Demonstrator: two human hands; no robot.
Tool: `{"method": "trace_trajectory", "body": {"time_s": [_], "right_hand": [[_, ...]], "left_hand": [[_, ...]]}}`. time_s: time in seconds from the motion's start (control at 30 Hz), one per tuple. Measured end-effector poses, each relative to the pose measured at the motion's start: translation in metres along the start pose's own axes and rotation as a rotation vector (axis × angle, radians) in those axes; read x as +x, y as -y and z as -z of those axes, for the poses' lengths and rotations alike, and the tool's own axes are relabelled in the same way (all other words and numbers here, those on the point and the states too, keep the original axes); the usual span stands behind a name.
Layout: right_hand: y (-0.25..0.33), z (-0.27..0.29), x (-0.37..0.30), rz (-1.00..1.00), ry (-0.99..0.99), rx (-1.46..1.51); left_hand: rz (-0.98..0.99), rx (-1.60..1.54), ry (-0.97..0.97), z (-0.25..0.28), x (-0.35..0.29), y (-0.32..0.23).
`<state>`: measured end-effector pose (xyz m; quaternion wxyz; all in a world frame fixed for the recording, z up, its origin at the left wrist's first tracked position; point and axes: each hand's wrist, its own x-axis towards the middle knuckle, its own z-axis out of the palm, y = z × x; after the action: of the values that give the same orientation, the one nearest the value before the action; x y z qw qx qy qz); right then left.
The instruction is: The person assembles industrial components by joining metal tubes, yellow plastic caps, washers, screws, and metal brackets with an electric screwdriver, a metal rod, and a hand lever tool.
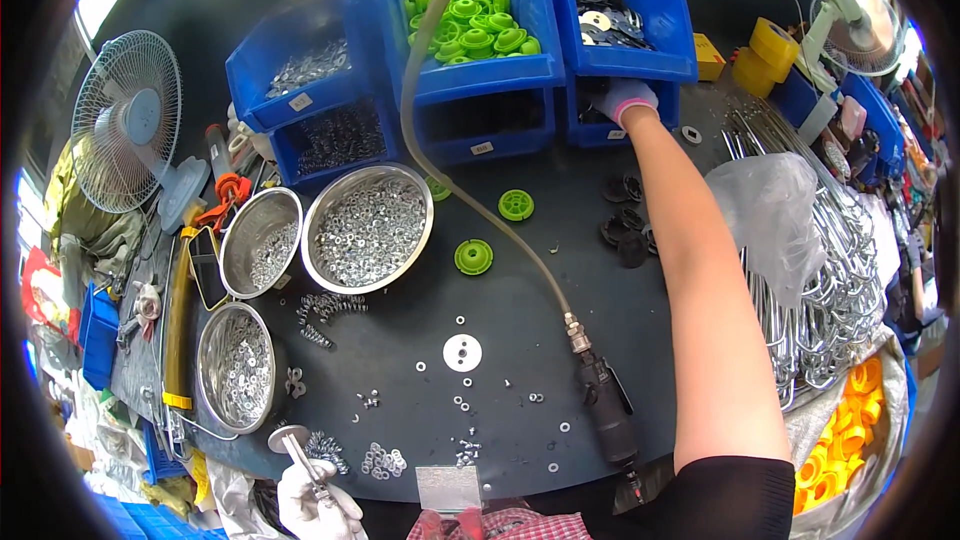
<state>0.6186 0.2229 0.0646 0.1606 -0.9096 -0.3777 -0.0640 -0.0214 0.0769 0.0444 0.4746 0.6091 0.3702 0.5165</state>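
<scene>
Dark grey bench covered with blue plastic bins, round steel bowls, green plastic discs, black cylindrical air tool.

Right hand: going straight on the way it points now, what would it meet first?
Probably the inside of the lower right blue bin, which the right hand reaches into; depth is unclear, and shadow hides whether anything comes before its wall.

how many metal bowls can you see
3: a large bowl left of centre, a smaller bowl just left of it, and a third bowl below them in the picture. No others show.
</scene>
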Motion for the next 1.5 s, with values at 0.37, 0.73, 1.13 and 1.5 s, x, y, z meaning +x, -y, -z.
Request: {"method": "trace_trajectory", "body": {"time_s": [0.37,0.73,1.13,1.5], "right_hand": [[-0.021,-0.011,0.014,0.079,-0.166,-0.181],[-0.035,-0.008,0.018,0.4,-0.302,-0.148],[-0.047,0.033,-0.045,0.89,-0.578,-0.394],[-0.063,0.115,-0.205,0.91,-0.379,0.159]], "left_hand": [[-0.097,0.051,0.067,-0.012,0.005,-0.003],[-0.035,0.067,-0.009,0.011,-0.007,0.008],[0.038,0.011,-0.059,0.008,-0.014,-0.01],[-0.196,-0.089,0.069,0.027,-0.021,-0.005]]}}
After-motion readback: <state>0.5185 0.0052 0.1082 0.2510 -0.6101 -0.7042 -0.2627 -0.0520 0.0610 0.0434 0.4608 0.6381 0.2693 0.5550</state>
